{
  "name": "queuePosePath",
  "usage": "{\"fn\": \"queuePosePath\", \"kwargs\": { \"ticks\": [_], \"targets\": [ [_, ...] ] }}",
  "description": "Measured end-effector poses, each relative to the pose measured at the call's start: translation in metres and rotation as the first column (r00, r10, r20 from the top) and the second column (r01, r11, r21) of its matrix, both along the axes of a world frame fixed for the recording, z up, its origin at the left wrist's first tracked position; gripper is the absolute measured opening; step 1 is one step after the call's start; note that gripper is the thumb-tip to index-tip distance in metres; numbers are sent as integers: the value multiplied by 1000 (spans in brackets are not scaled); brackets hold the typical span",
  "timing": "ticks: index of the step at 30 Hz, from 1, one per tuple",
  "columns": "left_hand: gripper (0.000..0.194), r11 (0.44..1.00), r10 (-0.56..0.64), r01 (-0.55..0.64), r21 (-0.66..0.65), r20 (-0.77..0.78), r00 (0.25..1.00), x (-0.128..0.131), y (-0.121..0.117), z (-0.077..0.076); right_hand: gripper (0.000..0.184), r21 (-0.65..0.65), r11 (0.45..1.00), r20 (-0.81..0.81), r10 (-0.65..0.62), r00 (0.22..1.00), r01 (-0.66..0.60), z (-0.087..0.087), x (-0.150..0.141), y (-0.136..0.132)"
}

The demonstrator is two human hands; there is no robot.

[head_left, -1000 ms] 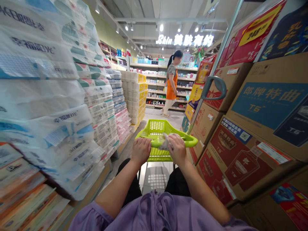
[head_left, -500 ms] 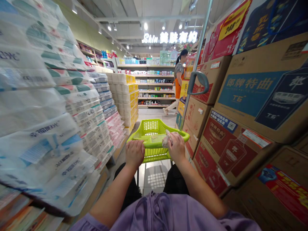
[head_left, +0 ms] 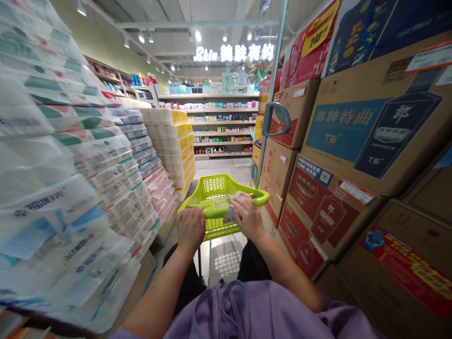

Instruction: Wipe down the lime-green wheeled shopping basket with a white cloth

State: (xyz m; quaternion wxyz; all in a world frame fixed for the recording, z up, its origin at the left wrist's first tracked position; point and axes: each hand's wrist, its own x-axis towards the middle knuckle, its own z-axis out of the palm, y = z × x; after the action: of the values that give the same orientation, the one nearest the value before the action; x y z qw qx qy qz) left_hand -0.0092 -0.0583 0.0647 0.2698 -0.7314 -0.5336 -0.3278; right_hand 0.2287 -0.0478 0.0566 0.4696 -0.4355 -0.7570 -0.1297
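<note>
A lime-green shopping cart (head_left: pixel 215 182) with a perforated basket stands in front of me. My left hand (head_left: pixel 191 227) is closed over the left part of its handle. On the right part of the handle, my right hand (head_left: pixel 246 215) presses a crumpled whitish wipe (head_left: pixel 229 215) against the bar, fingers bent over it. Part of the wipe is hidden under the fingers. A small panel in the handle's middle shows between both hands. Nothing else can be made out in the basket.
Wrapped tissue packs (head_left: pixel 106 155) are piled high on the left, with yellow-and-white packs (head_left: pixel 176 146) beyond. Stacked cartons (head_left: pixel 346 127) line the right, beside a metal pole with a grey handle (head_left: pixel 277 118). Stocked shelves (head_left: pixel 226 113) stand ahead across a tiled floor (head_left: pixel 229 168).
My right hand has slid slightly left along the handle with the wipe, more of which shows. The view has turned and advanced a little. A person in an orange vest has left view.
</note>
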Motion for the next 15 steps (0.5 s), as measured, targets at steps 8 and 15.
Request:
{"fn": "queuePosePath", "kwargs": {
  "ticks": [8, 15],
  "targets": [
    [27, 1000, -3, 3, 26, -5, 1000, 0, 0, 0, 32, -49, 962, -229, -273, 934, 270, -4, 10, 13],
    [27, 1000, -24, 24, -3, -12, 1000, -5, 0, 1, 46, 59, 997, 22, 53, 998, -55, -5, -16, -7]
  ]
}}
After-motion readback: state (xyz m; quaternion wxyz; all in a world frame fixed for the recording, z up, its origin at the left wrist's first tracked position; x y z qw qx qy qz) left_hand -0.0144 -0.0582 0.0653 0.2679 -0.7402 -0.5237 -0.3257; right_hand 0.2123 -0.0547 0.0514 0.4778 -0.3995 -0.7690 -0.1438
